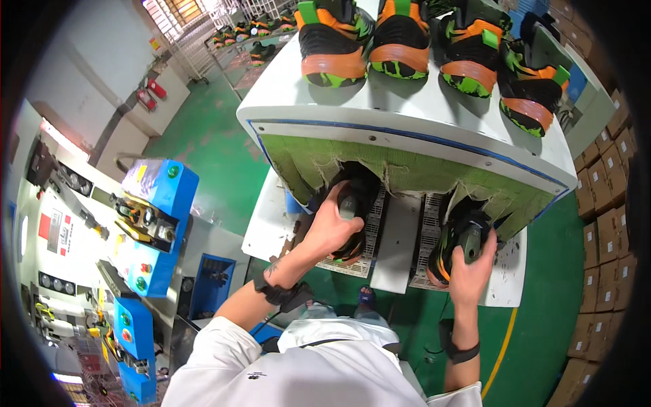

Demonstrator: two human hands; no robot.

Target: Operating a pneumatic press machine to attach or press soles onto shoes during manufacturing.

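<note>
At the machine's curtained opening, my left hand [331, 229] is closed round the top of a black sneaker [367, 182] with a grey-green shoe last [348, 206] in it. The sneaker's front lies under the frayed green curtain [420, 166]. My right hand [472, 270] grips a second sneaker [444, 252], black with orange and green, at its own grey-green last [469, 240]. Its front also reaches under the curtain. Both sneakers are over slatted conveyor tracks [418, 239], heels toward me.
Several black, orange and green sneakers [400, 51] stand on the white machine top [325, 105]. Blue machine units [152, 268] are at left. Stacked cardboard boxes [603, 271] line the right side. Fire extinguishers [156, 88] and a rack of shoes [261, 51] are farther back.
</note>
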